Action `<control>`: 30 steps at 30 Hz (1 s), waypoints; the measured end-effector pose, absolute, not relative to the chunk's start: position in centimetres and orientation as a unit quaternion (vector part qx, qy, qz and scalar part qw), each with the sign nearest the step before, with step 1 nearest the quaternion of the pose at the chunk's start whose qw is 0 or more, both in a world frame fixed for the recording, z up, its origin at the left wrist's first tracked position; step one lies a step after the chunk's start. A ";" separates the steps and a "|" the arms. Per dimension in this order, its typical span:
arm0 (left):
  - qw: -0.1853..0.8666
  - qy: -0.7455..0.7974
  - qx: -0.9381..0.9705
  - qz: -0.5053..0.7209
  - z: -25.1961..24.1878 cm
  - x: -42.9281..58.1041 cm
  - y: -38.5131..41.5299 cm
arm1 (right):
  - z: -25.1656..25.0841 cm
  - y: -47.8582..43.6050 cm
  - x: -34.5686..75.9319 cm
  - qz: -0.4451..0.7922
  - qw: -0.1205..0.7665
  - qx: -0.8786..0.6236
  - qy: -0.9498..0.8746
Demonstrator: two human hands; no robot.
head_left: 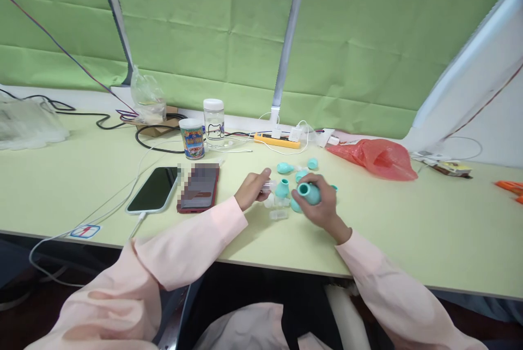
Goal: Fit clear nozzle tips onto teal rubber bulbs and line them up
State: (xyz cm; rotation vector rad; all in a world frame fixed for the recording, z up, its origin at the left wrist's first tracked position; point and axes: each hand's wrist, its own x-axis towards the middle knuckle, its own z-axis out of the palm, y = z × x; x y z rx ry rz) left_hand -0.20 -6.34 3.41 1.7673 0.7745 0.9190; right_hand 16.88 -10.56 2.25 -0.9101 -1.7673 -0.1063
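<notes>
My right hand (326, 204) is closed around a teal rubber bulb (309, 192), its round open mouth tilted toward me. In my left hand (252, 189) is a small clear plastic tube (268, 186), pinched between thumb and fingers. Between the hands stands another teal bulb (281, 189) with its neck up. More teal bulbs lie just beyond, one on its side (285, 167) and a small one (312, 164) behind. A clear plastic tube (279, 214) rests on the table nearer to me. Other teal pieces are partly hidden by my right hand.
Two phones, one white-cased (153, 190) and one red-cased (199, 188), lie left of my hands. Behind them stand a noodle cup (192, 139) and a clear bottle (214, 123). A yellow power strip (278, 141) and a red plastic bag (376, 158) lie at the back. Cables cross the left side.
</notes>
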 end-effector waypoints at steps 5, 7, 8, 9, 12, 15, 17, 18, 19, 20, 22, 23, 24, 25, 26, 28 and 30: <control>0.100 0.401 0.874 0.256 2.3 0.0 -6.7 | 3.4 -7.6 21.5 0.034 0.674 -0.431 -0.599; 0.043 0.418 0.884 0.205 1.9 0.0 -6.5 | 3.6 -6.4 23.7 0.011 0.678 -0.489 -0.549; 0.032 0.424 0.886 0.185 1.8 0.0 -6.4 | 3.6 -5.9 24.8 0.004 0.665 -0.522 -0.534; 0.024 0.430 0.887 0.168 1.7 0.0 -6.3 | 3.5 -5.5 25.8 0.000 0.646 -0.554 -0.525; 0.008 0.439 0.889 0.129 1.6 0.0 -6.0 | 2.7 -4.6 28.4 -0.001 0.571 -0.637 -0.518; 0.001 0.436 0.892 0.121 1.5 0.0 -5.9 | 1.5 -4.1 30.0 0.025 0.482 -0.693 -0.536; -0.002 0.437 0.891 0.124 1.5 0.0 -5.9 | 0.8 -3.9 30.6 0.040 0.427 -0.712 -0.556; -0.004 0.439 0.890 0.124 1.5 0.0 -5.9 | 0.6 -3.8 30.7 0.042 0.406 -0.717 -0.565; -0.006 0.442 0.889 0.122 1.5 0.0 -5.9 | 0.4 -3.7 30.7 0.041 0.390 -0.720 -0.573; -0.010 0.443 0.888 0.120 1.5 0.0 -5.9 | 0.3 -3.7 30.7 0.039 0.378 -0.722 -0.579; -0.017 0.443 0.889 0.118 1.4 -0.1 -5.9 | 0.2 -3.7 30.4 0.025 0.364 -0.724 -0.585; -0.021 0.442 0.889 0.117 1.4 -0.1 -6.0 | 0.3 -3.7 30.2 0.007 0.365 -0.724 -0.586; -0.024 0.442 0.889 0.116 1.4 -0.1 -6.0 | 0.5 -3.6 29.8 -0.018 0.370 -0.718 -0.589; -0.025 0.442 0.889 0.116 1.4 -0.1 -6.0 | 0.9 -3.6 29.4 -0.048 0.379 -0.706 -0.596; -0.026 0.442 0.889 0.115 1.4 0.0 -6.0 | 1.3 -3.5 28.9 -0.076 0.386 -0.689 -0.609; -0.027 0.445 0.888 0.114 1.4 0.0 -6.0 | 2.3 -3.2 27.8 -0.098 0.370 -0.644 -0.662; -0.026 0.448 0.886 0.115 1.3 -0.1 -6.0 | 3.3 -2.8 26.6 -0.066 0.296 -0.611 -0.731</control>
